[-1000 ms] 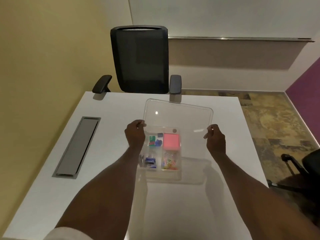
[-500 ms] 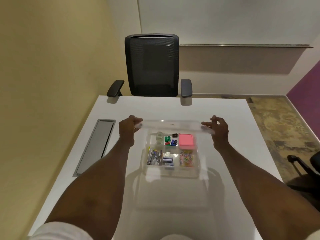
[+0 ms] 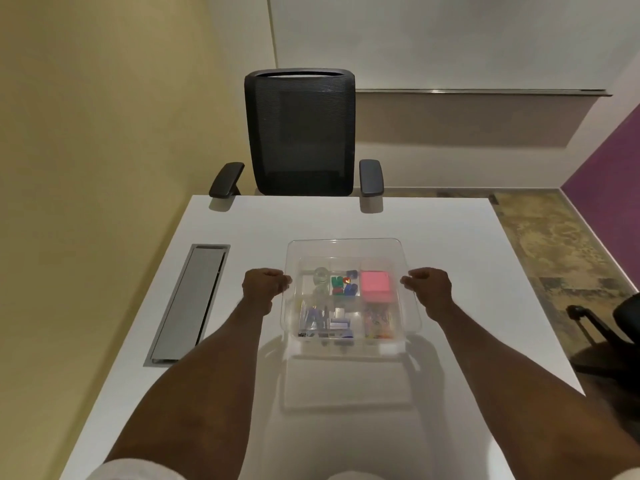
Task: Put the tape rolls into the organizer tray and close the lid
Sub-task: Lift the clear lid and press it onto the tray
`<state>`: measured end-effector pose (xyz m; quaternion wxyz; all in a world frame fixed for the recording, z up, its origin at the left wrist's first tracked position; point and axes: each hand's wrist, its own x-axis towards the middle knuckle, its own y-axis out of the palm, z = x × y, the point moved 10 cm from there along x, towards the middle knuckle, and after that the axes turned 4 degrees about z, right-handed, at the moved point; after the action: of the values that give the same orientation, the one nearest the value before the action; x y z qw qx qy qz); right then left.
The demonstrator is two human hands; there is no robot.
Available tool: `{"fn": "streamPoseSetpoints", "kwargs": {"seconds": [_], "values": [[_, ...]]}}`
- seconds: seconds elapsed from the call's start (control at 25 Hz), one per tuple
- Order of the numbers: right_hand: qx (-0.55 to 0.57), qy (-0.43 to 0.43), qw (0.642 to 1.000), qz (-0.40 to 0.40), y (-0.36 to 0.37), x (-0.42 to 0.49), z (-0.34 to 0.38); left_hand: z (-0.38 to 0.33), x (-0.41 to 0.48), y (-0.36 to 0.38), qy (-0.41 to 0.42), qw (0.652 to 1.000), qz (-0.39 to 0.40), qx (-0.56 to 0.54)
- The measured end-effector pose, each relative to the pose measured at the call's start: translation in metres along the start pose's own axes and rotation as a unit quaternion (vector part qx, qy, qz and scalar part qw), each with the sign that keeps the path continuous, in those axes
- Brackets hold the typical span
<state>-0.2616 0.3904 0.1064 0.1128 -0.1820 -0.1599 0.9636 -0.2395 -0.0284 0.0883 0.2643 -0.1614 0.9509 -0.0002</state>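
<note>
The clear lid (image 3: 346, 249) sits over the organizer tray (image 3: 349, 344) on the white worktop (image 3: 450, 258). The left hand (image 3: 263, 285) and right hand (image 3: 429, 284) pinch its 2 side edges, fingers closed on the rim. Through the plastic, a clear tape roll (image 3: 321, 276) lies in the far-left compartment, beside coloured clips (image 3: 343, 284) and a pink pad (image 3: 375, 285). The lid looks light, thin, slippery and somewhat flexible, so holding opposite edges and pressing evenly near the corners seems wise.
</note>
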Motion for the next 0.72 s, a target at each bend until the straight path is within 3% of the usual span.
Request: {"fn": "streamPoseSetpoints", "kwargs": {"seconds": [0.28, 0.44, 0.72], "values": [[-0.08, 0.063, 0.992, -0.068, 0.001, 0.003, -0.04, 0.048, 0.009, 0.014, -0.047, 0.995, -0.021, 0.086], [-0.123, 0.067, 0.989, -0.055, 0.012, 0.017, -0.051, 0.059, 0.017, 0.017, -0.038, 0.987, -0.074, 0.137], [-0.178, 0.101, 0.978, -0.045, 0.03, 0.051, -0.068, 0.06, 0.053, 0.033, -0.047, 0.973, -0.088, 0.21]]}}
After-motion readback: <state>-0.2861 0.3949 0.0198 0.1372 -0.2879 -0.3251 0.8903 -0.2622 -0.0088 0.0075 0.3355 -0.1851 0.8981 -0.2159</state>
